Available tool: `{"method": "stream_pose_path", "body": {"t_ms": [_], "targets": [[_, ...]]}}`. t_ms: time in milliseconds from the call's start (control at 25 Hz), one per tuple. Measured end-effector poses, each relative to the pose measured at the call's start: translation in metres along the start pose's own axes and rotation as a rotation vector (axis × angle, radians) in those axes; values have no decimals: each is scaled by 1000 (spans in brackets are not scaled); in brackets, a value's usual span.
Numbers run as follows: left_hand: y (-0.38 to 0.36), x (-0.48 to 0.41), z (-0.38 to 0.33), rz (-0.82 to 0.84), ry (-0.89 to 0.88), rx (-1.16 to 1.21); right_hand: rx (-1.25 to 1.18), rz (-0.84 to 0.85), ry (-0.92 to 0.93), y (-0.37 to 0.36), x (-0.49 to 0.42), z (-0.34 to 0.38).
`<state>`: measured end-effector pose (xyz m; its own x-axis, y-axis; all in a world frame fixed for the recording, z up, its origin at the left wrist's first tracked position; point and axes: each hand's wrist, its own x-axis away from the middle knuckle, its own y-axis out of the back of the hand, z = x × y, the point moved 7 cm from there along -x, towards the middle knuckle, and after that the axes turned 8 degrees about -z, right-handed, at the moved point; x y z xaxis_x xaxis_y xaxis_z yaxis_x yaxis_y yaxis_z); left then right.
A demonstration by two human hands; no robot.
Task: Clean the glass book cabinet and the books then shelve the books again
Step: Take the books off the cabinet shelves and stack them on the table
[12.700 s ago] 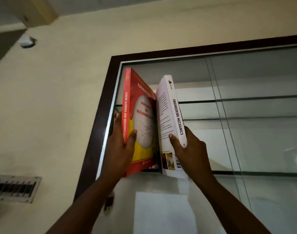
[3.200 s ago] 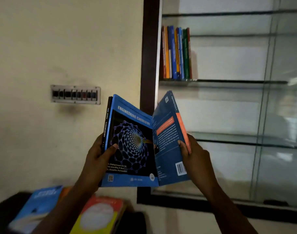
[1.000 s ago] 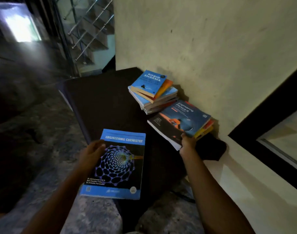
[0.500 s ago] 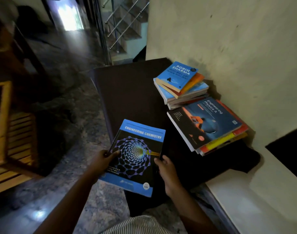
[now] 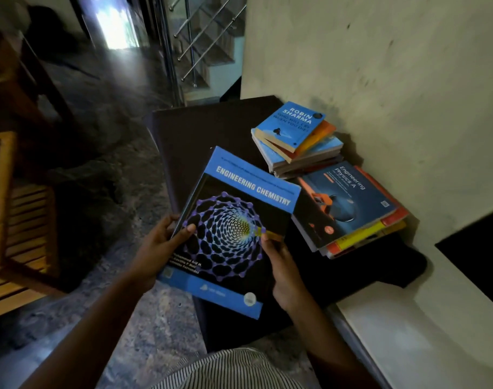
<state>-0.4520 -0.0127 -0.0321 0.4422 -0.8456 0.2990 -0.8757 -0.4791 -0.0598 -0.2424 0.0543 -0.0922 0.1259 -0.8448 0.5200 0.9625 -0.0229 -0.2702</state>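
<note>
Left hand (image 5: 158, 248) pinches the chemistry book (image 5: 234, 228) at its spine edge, thumb on the cover. Right hand (image 5: 284, 265) grips the opposite edge. Book is held over the dark table (image 5: 200, 130). Step is probably stacking it for cleaning. Next: lay it flat beside the book piles (image 5: 349, 206).

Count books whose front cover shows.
3: Engineering Chemistry book, held by left hand and right hand; Robin Sharma book topping the far stack; Engineering Physics A book topping the near stack. Others lie beneath, covers hidden.
</note>
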Motion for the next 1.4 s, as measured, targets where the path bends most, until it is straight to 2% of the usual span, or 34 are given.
{"method": "stream_pose_path", "body": {"t_ms": [120,200,280,360,400,440,600,800,920,1040,1120,1200,1280,1400], "targets": [[-33,-22,6,-36,-56,-43,57,-202,239,27,-8,44],[-54,-39,15,-87,-226,-187,14,-342,270,57,-10,67],[-72,-54,40,-98,-345,-559,-25,-441,262,89,-13,86],[-87,-61,81,24,-419,-1062,-40,-535,228,121,-25,99],[-92,-59,92,51,-495,-1231,-40,-581,207,134,-33,103],[-92,-62,99,50,-537,-1304,-43,-621,184,143,-42,106],[-94,-64,97,-17,-562,-1314,-132,-702,116,148,-77,114],[-92,-65,103,3,-576,-1324,5,-745,40,144,-102,125],[-94,-65,100,-10,-589,-1328,58,-687,4,144,-92,121],[-94,-64,100,11,-579,-1342,297,-703,81,137,-53,112],[-96,-63,98,25,-570,-1325,296,-634,162,121,-21,99],[-93,-64,98,77,-555,-1291,290,-512,179,102,12,79],[-92,-64,95,179,-532,-1187,454,-442,222,88,38,67],[-117,-34,70,436,-542,-792,560,-408,342,77,79,76]]}}
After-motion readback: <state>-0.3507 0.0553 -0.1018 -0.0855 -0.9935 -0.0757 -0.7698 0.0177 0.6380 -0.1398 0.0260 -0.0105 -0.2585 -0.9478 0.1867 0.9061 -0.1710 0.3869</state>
